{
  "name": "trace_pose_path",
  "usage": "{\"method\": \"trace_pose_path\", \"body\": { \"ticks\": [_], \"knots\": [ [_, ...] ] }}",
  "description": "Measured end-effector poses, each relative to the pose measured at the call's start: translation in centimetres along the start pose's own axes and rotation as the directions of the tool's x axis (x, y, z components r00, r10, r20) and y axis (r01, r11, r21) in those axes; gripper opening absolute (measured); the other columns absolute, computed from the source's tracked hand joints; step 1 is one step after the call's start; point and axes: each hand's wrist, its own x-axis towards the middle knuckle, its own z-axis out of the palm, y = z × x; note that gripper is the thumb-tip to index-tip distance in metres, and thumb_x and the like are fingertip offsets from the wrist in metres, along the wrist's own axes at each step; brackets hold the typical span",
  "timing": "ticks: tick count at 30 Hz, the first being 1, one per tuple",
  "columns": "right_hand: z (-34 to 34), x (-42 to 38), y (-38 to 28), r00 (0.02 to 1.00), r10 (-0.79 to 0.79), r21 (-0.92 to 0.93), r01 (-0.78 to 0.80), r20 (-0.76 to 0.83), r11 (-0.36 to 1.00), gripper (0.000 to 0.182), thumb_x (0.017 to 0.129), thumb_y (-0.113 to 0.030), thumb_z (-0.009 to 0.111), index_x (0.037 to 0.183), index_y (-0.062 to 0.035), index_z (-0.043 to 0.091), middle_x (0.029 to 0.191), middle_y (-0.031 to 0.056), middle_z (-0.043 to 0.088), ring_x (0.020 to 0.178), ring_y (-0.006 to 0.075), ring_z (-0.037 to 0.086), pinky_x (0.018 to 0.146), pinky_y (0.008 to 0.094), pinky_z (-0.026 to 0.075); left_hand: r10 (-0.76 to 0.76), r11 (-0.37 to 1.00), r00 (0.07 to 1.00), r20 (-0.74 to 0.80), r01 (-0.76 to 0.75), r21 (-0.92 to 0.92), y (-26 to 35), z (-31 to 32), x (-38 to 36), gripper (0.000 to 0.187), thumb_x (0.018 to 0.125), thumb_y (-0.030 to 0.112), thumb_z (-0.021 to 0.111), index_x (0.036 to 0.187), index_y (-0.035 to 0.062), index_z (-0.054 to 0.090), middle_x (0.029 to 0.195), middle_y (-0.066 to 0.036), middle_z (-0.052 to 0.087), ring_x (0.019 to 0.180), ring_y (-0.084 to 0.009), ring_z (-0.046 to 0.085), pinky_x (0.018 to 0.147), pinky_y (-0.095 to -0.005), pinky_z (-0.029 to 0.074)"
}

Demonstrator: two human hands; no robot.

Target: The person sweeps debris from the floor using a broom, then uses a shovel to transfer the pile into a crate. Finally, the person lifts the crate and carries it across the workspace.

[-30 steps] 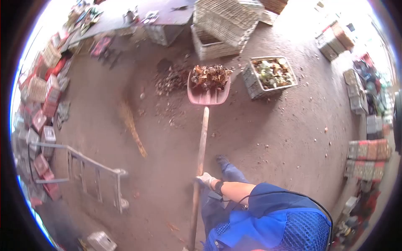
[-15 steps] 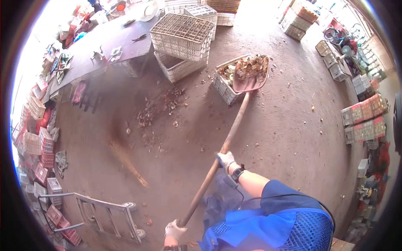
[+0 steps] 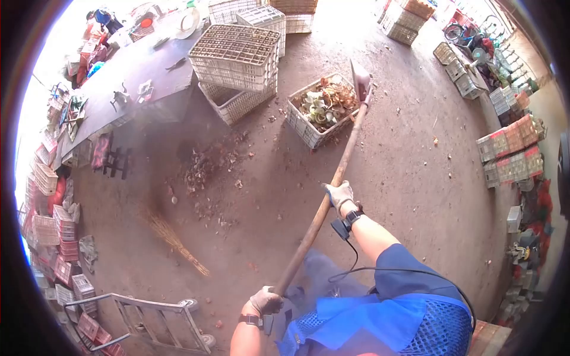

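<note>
A: How many hands are there, and what are the fingers doing?
B: Two, both gloved. The right hand (image 3: 340, 196) is closed around the middle of the handle (image 3: 314, 230); the left hand (image 3: 266, 301) is wrapped round its near end.
A: How many shovels?
B: One shovel. Its single blade (image 3: 360, 82) is turned on edge at the right rim of the filled crate (image 3: 312, 137); I can't tell whether they touch.
A: What's inside?
B: Leafy scraps (image 3: 325, 105), brown and pale green, too many to count.
A: And around it?
B: One loose pile (image 3: 205, 168) on the floor (image 3: 380, 237), left of the crate. Nearer, one straw broom (image 3: 181, 245) and one cart (image 3: 157, 323), two wheels showing.
A: Farther off?
B: One counter (image 3: 139, 74), one hat (image 3: 189, 22) on it, and stacked crates (image 3: 234, 56) beside it.
</note>
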Motion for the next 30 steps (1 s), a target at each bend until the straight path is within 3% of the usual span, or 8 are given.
{"method": "trace_pose_path", "body": {
  "ticks": [3,7,12,15,17,20,27,30],
  "knots": [
    [1.1,-1.8,2.4,1.0,-0.015,0.102,0.014,0.014,0.995,0.059,0.069,-0.033,0.085,0.103,0.0043,0.056,0.091,0.0173,0.067,0.078,0.0292,0.068,0.066,0.0398,0.056,-0.009,0.999,0.999,0.046,0.007,0.041,-2.7,-2.2,-0.4,0.026,0.068,0.01,0.068,0.092,0.0005,0.067,0.067,-0.005,0.06,0.054,-0.0159,0.057,0.049,-0.0303,0.047],
    [5.4,-4.9,6.3,0.876,0.075,0.635,-0.401,0.476,0.66,0.031,0.078,-0.018,0.078,0.094,-0.0047,0.055,0.075,0.0081,0.058,0.065,0.026,0.062,0.058,0.0427,0.055,-0.022,0.999,0.992,0.128,0.018,0.03,-10.6,-6.7,-5.0,0.031,0.065,0.009,0.069,0.094,0.0002,0.068,0.068,-0.004,0.06,0.055,-0.0148,0.056,0.051,-0.0288,0.045],
    [15.0,-18.3,6.4,0.807,0.101,0.516,-0.463,0.582,0.721,0.025,0.082,-0.014,0.073,0.097,0.0004,0.06,0.078,0.0103,0.063,0.067,0.0265,0.065,0.061,0.0402,0.057,-0.043,0.999,0.986,-0.159,0.046,0.015,-23.7,-12.1,-13.7,0.037,0.067,0.013,0.068,0.101,-0.0007,0.068,0.077,-0.007,0.066,0.065,-0.0163,0.062,0.059,-0.0303,0.05],
    [21.7,-25.7,6.6,0.767,0.117,0.275,-0.362,0.631,0.891,0.034,0.078,-0.021,0.079,0.097,0.0017,0.061,0.082,0.0111,0.065,0.067,0.0221,0.065,0.059,0.0372,0.057,0.141,0.838,0.793,-0.592,0.222,0.498,-25.8,-12.1,-20.6,0.047,0.064,0.025,0.074,0.1,-0.0042,0.066,0.083,-0.017,0.07,0.075,-0.0212,0.069,0.072,-0.0334,0.054],
    [26.0,-29.4,5.3,0.756,0.155,0.159,-0.325,0.636,0.932,0.035,0.078,-0.025,0.079,0.094,0.0019,0.062,0.081,0.0111,0.065,0.066,0.023,0.066,0.057,0.0378,0.057,0.369,0.776,0.699,-0.613,0.132,0.617,-32.7,-15.0,-20.9,0.047,0.061,0.027,0.076,0.096,-0.0038,0.067,0.084,-0.019,0.07,0.074,-0.024,0.07,0.07,-0.0346,0.055],
    [32.6,-30.4,3.7,0.726,0.119,0.118,-0.267,0.678,0.956,0.039,0.078,-0.032,0.076,0.092,0.0035,0.065,0.078,0.0126,0.067,0.068,0.0236,0.067,0.058,0.0379,0.057,0.292,0.861,0.659,-0.693,0.134,0.49,-35.0,-18.9,-21.4,0.042,0.063,0.023,0.076,0.093,-0.0045,0.067,0.081,-0.017,0.07,0.068,-0.0219,0.069,0.064,-0.0342,0.055],
    [46.5,-21.2,-4.6,0.763,0.061,-0.05,-0.038,0.644,0.998,0.046,0.078,-0.04,0.073,0.093,0.0039,0.069,0.079,0.0146,0.069,0.072,0.0249,0.069,0.06,0.0403,0.055,0.056,0.993,0.818,-0.572,0.013,0.116,-15.3,-27.4,-24.2,0.057,0.068,0.016,0.071,0.116,-0.0116,0.06,0.081,-0.017,0.068,0.065,-0.0182,0.067,0.057,-0.0307,0.054],
    [47.3,-23.1,-12.8,0.692,0.237,-0.054,-0.276,0.682,0.96,0.051,0.08,-0.041,0.071,0.099,0.0058,0.066,0.084,0.017,0.07,0.074,0.0273,0.07,0.064,0.0413,0.057,-0.006,0.997,0.83,-0.558,0.048,0.061,-10.7,-32.2,-24.8,0.053,0.069,0.016,0.07,0.114,-0.0101,0.061,0.079,-0.014,0.067,0.063,-0.0155,0.064,0.057,-0.0289,0.052]
  ]
}}
